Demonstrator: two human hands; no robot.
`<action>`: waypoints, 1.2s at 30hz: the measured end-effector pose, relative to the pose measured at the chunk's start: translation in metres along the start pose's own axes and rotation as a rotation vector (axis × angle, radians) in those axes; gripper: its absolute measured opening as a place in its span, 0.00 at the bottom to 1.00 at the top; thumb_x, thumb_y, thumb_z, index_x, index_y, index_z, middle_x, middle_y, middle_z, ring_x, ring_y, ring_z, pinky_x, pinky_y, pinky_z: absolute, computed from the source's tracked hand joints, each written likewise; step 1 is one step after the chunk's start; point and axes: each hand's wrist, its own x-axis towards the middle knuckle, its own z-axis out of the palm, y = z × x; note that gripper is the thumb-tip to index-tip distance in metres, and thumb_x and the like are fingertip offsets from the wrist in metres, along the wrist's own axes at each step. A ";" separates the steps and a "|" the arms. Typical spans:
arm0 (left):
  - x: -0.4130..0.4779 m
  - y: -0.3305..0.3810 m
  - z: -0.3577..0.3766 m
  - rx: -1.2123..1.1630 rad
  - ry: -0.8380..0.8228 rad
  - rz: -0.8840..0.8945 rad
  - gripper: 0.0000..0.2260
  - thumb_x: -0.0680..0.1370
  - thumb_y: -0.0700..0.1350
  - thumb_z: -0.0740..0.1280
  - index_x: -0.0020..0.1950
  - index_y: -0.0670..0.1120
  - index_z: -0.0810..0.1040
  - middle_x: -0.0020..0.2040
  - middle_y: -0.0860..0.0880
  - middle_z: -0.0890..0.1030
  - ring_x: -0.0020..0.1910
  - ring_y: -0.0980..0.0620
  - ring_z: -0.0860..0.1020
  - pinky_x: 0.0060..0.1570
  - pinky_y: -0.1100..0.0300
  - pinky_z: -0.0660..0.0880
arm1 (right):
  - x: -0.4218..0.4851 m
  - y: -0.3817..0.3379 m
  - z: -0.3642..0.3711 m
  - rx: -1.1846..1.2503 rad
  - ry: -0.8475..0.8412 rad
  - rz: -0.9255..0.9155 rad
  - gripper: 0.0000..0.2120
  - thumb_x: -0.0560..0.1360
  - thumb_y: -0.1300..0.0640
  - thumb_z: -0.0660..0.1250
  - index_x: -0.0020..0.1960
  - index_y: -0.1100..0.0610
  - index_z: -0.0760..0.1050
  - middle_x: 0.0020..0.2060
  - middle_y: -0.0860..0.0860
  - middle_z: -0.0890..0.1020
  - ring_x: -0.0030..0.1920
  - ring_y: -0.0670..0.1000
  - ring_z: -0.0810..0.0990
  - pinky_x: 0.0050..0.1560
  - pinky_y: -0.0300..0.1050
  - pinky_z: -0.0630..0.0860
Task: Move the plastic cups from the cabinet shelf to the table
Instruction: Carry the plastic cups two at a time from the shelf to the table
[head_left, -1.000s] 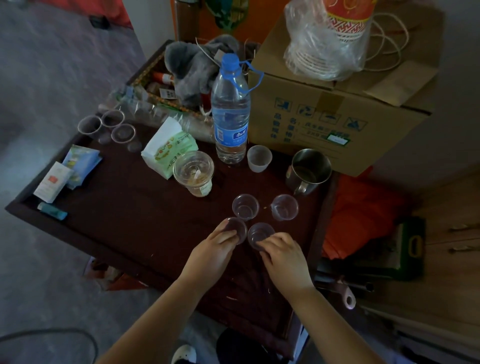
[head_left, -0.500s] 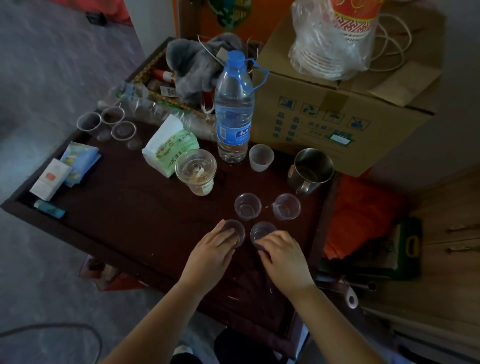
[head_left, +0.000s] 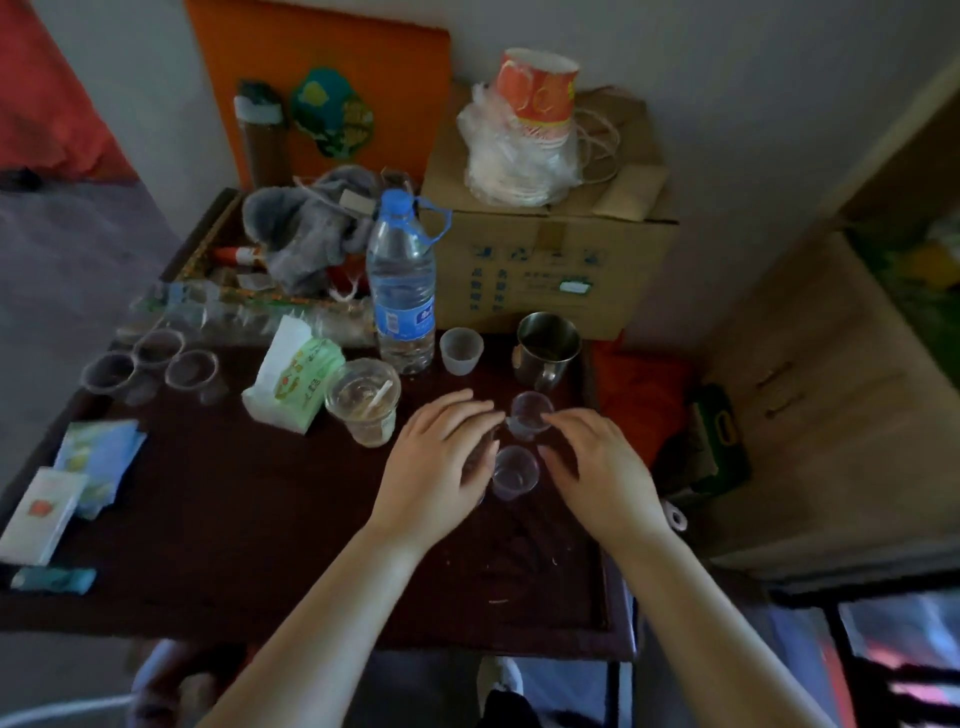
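Observation:
Two small clear plastic cups stand on the dark wooden table (head_left: 234, 519) between my hands, the far cup (head_left: 527, 415) and the near cup (head_left: 514, 474). My left hand (head_left: 441, 462) lies palm down, fingers spread, just left of them and hides whatever is under it. Just right of them, my right hand (head_left: 597, 467) hovers with fingers apart, fingertips by the far cup's rim. Three more clear cups (head_left: 156, 361) stand at the table's far left.
Behind my hands stand a metal mug (head_left: 548, 348), a small white cup (head_left: 461, 351), a water bottle (head_left: 400, 291), a lidded drink cup (head_left: 363, 400) and a tissue pack (head_left: 293, 379). A cardboard box (head_left: 550, 260) sits at the back. A wooden cabinet (head_left: 831, 415) is on the right.
Both hands moved forward from the two near cups toward the far ones. My left hand now covers the left cups. The view tilted up.

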 end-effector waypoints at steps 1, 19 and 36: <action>0.006 0.006 -0.012 -0.007 -0.018 0.054 0.16 0.77 0.49 0.61 0.62 0.48 0.75 0.61 0.52 0.77 0.66 0.55 0.67 0.65 0.57 0.64 | -0.006 -0.010 -0.011 -0.018 0.057 0.035 0.17 0.74 0.51 0.65 0.62 0.53 0.72 0.57 0.49 0.77 0.58 0.50 0.72 0.52 0.41 0.70; -0.034 0.172 -0.163 -0.088 -0.248 0.698 0.23 0.77 0.57 0.58 0.70 0.50 0.66 0.68 0.49 0.71 0.67 0.50 0.66 0.65 0.51 0.64 | -0.212 -0.198 -0.178 -0.392 0.570 0.454 0.30 0.72 0.37 0.60 0.69 0.51 0.64 0.66 0.49 0.71 0.66 0.51 0.67 0.63 0.51 0.68; -0.368 0.508 -0.189 -0.456 -0.481 1.281 0.29 0.74 0.62 0.60 0.70 0.49 0.66 0.69 0.47 0.70 0.68 0.48 0.66 0.66 0.45 0.64 | -0.712 -0.340 -0.265 -0.725 0.812 1.128 0.31 0.71 0.41 0.65 0.69 0.56 0.64 0.68 0.55 0.69 0.68 0.55 0.65 0.67 0.51 0.63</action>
